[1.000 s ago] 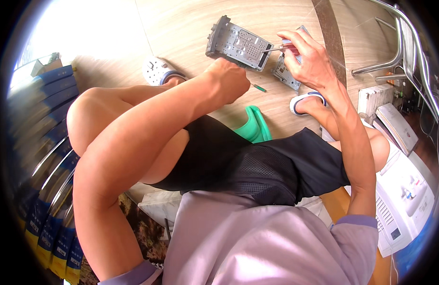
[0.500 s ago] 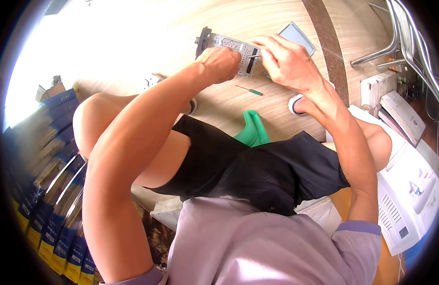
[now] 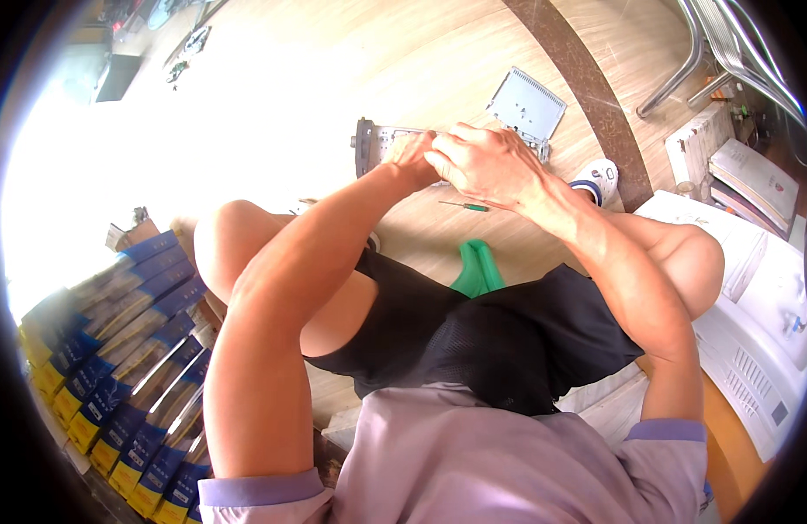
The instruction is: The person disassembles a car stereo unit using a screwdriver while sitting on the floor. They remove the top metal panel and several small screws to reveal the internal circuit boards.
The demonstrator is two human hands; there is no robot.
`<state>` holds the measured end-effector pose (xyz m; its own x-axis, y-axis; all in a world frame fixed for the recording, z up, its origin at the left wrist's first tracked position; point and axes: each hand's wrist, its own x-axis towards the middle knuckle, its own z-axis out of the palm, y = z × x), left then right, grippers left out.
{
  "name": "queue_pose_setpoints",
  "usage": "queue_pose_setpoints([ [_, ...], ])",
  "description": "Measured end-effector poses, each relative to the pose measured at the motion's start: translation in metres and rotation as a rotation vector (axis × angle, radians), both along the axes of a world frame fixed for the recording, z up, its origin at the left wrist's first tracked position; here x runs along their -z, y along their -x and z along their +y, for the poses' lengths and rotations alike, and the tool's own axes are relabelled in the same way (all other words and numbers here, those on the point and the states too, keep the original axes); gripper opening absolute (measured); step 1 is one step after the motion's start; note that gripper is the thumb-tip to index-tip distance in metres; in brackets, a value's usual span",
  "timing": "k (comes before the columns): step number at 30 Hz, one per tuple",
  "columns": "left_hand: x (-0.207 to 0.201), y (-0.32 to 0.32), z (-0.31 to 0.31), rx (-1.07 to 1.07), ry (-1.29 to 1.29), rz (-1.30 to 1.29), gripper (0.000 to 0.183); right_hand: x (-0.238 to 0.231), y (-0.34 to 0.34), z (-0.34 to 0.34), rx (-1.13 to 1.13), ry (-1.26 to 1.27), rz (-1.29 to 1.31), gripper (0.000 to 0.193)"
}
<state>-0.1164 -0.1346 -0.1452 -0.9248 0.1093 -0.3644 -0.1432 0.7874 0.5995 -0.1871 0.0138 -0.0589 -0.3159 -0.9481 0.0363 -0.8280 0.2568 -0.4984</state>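
A silver perforated metal chassis with a black front panel (image 3: 364,148) is before me, over the floor. My left hand (image 3: 412,159) is closed on its near side, fingers curled and partly hidden. Against it, my right hand (image 3: 486,164) is bent over the chassis's right end, fingers closed. Whatever the right hand holds is hidden behind the fingers. Between my feet, just below the hands, lies a small green-handled screwdriver (image 3: 466,206). A flat grey metal cover (image 3: 527,103) rests on the floor beyond my right hand, with a smaller metal part (image 3: 540,148) at its near edge.
Something green (image 3: 480,266) stands between my thighs. Blue-and-yellow boxes (image 3: 150,375) are stacked at the left. On the right are a white appliance casing (image 3: 744,375), books (image 3: 753,179) and a metal-framed chair (image 3: 683,65). Small parts (image 3: 189,52) lie far left in glare.
My right hand has come in against the left, and the thin metal shaft seen at its fingers is now hidden. The chassis has shifted nearer and tilted. The view has moved too.
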Motion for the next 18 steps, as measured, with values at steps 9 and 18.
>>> queue_pose_setpoints([
  [9,0.007,-0.005,-0.011,0.029,0.015,0.063,0.025,-0.004,-0.002,-0.006,-0.006,-0.011,0.003,0.027],
  [18,-0.001,-0.005,-0.008,-0.005,0.004,0.086,0.026,-0.005,-0.004,-0.007,0.029,0.043,-0.024,0.028],
])
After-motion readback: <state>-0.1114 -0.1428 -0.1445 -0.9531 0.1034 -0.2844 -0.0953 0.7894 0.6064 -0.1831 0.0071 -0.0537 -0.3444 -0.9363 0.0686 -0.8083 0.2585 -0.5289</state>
